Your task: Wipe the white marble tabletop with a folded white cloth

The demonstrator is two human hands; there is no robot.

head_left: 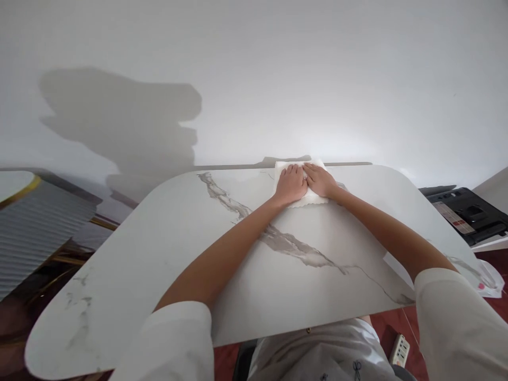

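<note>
Near the far edge of a white marbled table (166,254), a white cloth (307,200) lies flat against the surface. My left hand (291,184) presses down on it, fingers stretched forward. Beside it, touching at the fingertips, my right hand (318,181) also rests flat on the cloth, its fingers angled to the left. Both palms are hidden from above.
A white wall (254,79) stands right behind the table. At the right is a black case (472,211) with a label, and a plastic bag (490,278) below it. A ribbed cabinet (43,227) stands at the left; a power strip (400,350) lies on the red floor.
</note>
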